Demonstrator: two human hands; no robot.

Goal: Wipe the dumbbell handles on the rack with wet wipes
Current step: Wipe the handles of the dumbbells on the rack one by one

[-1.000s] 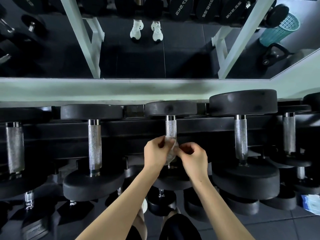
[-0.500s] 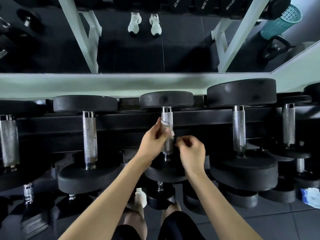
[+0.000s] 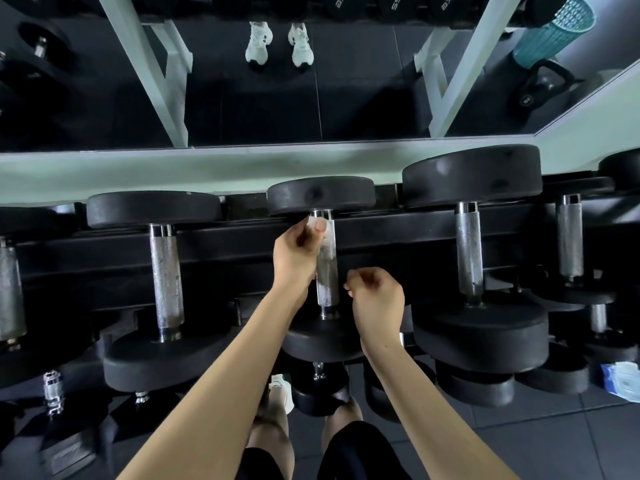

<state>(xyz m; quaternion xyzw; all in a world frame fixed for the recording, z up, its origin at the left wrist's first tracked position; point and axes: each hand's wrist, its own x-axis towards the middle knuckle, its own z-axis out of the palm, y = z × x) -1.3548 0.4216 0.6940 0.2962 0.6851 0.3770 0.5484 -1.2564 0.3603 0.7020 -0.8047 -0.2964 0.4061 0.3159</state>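
Note:
Several black dumbbells with knurled silver handles lie on the dark rack (image 3: pixel 398 233). My left hand (image 3: pixel 298 252) grips a small white wet wipe (image 3: pixel 316 225) against the far end of the middle dumbbell's handle (image 3: pixel 327 275), just below its far weight head. My right hand (image 3: pixel 375 299) hovers to the right of the handle's near end, fingers curled and holding nothing. Most of the wipe is hidden under my left fingers.
Neighbouring handles stand to the left (image 3: pixel 166 275) and right (image 3: pixel 468 252). A lower tier holds more dumbbells. A blue and white wipe packet (image 3: pixel 621 379) lies at the far right. A mirror behind the rack reflects a teal basket (image 3: pixel 554 29) and a kettlebell (image 3: pixel 540 86).
My left hand has slid the wipe from the near part of the handle up to its far end. My right hand has let go of the wipe and stayed low, to the right.

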